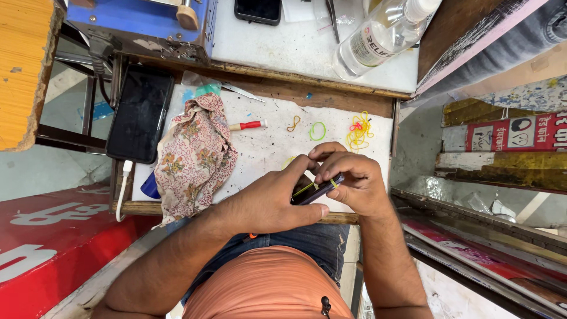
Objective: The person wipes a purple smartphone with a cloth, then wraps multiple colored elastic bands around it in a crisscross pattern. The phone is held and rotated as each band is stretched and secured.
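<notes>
Both hands met over the near edge of the counter (266, 142), seen from the head camera. Left hand (273, 201) cupped a dark slim phone (319, 190) from below, thumb pressed along its lower side, fingers curled round its end. Right hand (353, 180) gripped the same phone from above, fingertips bent over its top edge. A yellow rubber band (304, 189) ran across the phone between the two hands.

Past the hands, the counter was a white board, scuffed and speckled with dark marks, framed in worn wood. On it lay a crumpled floral cloth (195, 156) in pink and cream, a small red-handled screwdriver (248, 125), a green rubber band (318, 131), an orange one (293, 123) and a tangled heap of yellow rubber bands (359, 131). A larger black phone (140, 113) lay screen-up at the left edge, with a white cable (123, 189) plugged into its near end.

On the raised white shelf (283, 44) behind lay a clear plastic bottle (381, 35) on its side, with a pale label wrapped round its middle, and another dark phone (257, 10). A blue metal box (139, 23) stood to the left. At the right, a red rectangular sign (520, 133) with white panels leaned among flaking painted boards.
</notes>
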